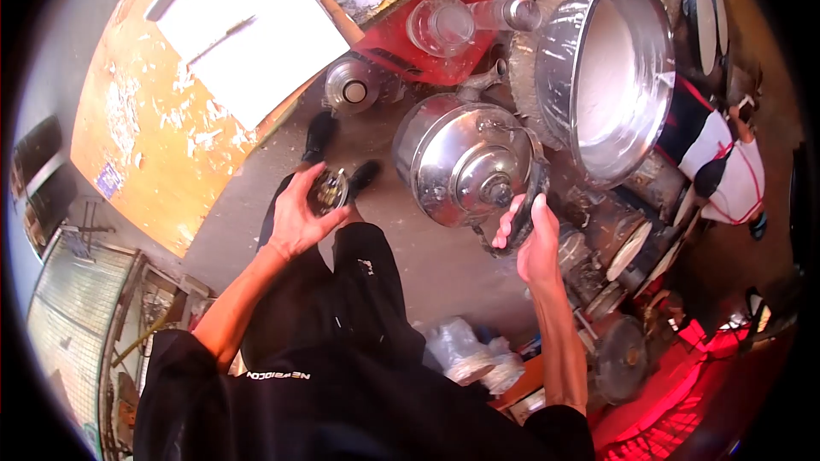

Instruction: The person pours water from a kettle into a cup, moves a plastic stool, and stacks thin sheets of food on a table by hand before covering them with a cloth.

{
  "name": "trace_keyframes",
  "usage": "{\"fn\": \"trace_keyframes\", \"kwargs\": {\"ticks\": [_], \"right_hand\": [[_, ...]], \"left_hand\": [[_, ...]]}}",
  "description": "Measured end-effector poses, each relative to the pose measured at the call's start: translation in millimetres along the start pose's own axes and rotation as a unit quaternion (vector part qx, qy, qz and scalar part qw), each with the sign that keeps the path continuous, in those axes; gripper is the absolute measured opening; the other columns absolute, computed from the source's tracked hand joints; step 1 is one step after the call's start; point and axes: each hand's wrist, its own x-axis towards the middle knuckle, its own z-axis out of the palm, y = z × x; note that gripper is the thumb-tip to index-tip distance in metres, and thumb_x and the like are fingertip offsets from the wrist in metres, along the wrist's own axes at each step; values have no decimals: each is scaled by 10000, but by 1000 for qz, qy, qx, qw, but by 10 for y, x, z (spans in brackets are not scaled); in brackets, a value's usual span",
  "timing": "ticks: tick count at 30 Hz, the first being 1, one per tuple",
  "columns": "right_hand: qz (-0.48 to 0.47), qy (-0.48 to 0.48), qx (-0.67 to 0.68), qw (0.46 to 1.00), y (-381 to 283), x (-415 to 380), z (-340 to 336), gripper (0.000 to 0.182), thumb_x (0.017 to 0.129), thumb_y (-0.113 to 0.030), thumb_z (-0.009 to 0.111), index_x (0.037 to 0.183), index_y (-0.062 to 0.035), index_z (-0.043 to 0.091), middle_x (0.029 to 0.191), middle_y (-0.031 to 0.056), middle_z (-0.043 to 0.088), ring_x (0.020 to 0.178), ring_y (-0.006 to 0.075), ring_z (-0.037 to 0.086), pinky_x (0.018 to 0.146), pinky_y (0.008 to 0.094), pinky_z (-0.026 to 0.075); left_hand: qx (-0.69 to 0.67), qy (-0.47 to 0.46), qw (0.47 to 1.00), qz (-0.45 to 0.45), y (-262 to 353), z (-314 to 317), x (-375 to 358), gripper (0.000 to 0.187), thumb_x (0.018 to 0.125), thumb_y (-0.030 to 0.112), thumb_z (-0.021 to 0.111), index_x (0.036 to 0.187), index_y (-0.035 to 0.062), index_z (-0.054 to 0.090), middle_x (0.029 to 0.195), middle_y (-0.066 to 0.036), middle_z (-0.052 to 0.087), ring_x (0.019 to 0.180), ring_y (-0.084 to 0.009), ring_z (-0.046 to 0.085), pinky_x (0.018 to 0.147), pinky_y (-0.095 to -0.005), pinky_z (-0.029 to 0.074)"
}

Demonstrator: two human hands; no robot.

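Observation:
My right hand (534, 239) is wrapped round the dark handle of a large shiny metal kettle (457, 158), whose lid faces me and whose spout points away. In my left hand (296, 215) is a small round glass (330, 190), held by its side between thumb and fingers, its open rim tilted; something pale and greenish shows inside. The kettle hangs over the floor to the right of the glass, the two apart. Beyond the kettle stands a metal flask (352, 85).
An orange table (162, 145) with peeling paint and a white board (256, 30) lies at upper left. A large metal basin (619, 77) stands upper right. Glass vessels (442, 26) rest on a red surface (427, 68). Another person (726, 166) is at far right. Plastic bags (470, 352) lie below.

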Motion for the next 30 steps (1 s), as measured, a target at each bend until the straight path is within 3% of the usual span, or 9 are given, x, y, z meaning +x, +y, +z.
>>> {"fn": "trace_keyframes", "kwargs": {"ticks": [3, 5, 10, 15, 20, 23, 24, 26, 30], "right_hand": [[-14, 21, 6, 1000, 126, -172, 22, 345, 1016, -362, 482, 929, -32, 524, 691, 66, 529, 591, 151, 520, 567, 297, 456], [-21, 40, -11, 999, 218, -276, 27, 276, 984, -281, 546, 898, -18, 541, 695, 55, 534, 595, 136, 516, 572, 274, 437], [19, 79, -17, 997, 507, -488, 0, 259, 957, -268, 600, 921, -15, 559, 701, 20, 539, 603, 102, 512, 570, 257, 433], [75, 89, -70, 991, 880, -586, -73, 248, 957, -268, 599, 875, -43, 535, 674, 17, 519, 569, 103, 493, 538, 252, 412], [108, 103, -67, 986, 1231, -714, -191, 252, 940, -284, 617, 834, -70, 536, 670, -7, 516, 564, 86, 485, 515, 236, 391], [113, 116, -64, 985, 1402, -821, -273, 264, 916, -302, 640, 926, -39, 613, 678, -9, 539, 610, 87, 502, 555, 257, 409], [125, 126, -66, 982, 1457, -850, -299, 311, 898, -302, 654, 1002, -9, 675, 690, -2, 563, 654, 98, 514, 603, 282, 429], [127, 135, -60, 981, 1573, -886, -326, 317, 890, -299, 655, 1000, -3, 673, 706, 16, 589, 669, 119, 533, 629, 302, 446], [121, 135, -58, 982, 1683, -960, -390, 347, 881, -307, 652, 1031, 4, 666, 752, 70, 638, 714, 142, 566, 683, 318, 469]], "left_hand": [[33, 39, 995, 89, 285, 69, 534, 768, 681, 296, 839, 1319, 16, 515, 1094, -161, 615, 975, -288, 629, 887, -388, 505], [98, 43, 983, 149, 554, 112, 969, 777, 682, 362, 826, 1305, 12, 520, 1134, -188, 613, 1026, -344, 623, 896, -399, 495], [196, 91, 912, 348, 950, 463, 2070, 771, 684, 304, 784, 1343, 39, 486, 1260, -197, 570, 1127, -398, 552, 967, -440, 452], [330, 67, 836, 433, 1270, 782, 2808, 607, 717, 321, 748, 1220, 53, 538, 1150, -190, 592, 1040, -387, 574, 905, -443, 472], [355, 71, 816, 450, 1272, 961, 3168, 537, 767, 464, 691, 1129, 80, 589, 1064, -196, 623, 963, -400, 603, 850, -469, 495], [379, 42, 832, 403, 1262, 984, 3139, 608, 732, 501, 720, 1167, 101, 576, 1110, -202, 613, 993, -416, 595, 862, -470, 495], [385, 33, 826, 410, 1284, 980, 3140, 608, 732, 501, 720, 1167, 101, 576, 1110, -202, 613, 993, -416, 595, 862, -470, 495], [420, -20, 838, 346, 1306, 948, 3159, 729, 703, 377, 760, 1321, 83, 509, 1305, -144, 555, 1151, -380, 559, 944, -437, 480], [465, -45, 827, 311, 1406, 929, 3142, 830, 663, 390, 780, 1371, 79, 478, 1327, -188, 534, 1172, -372, 557, 972, -423, 475]]}}
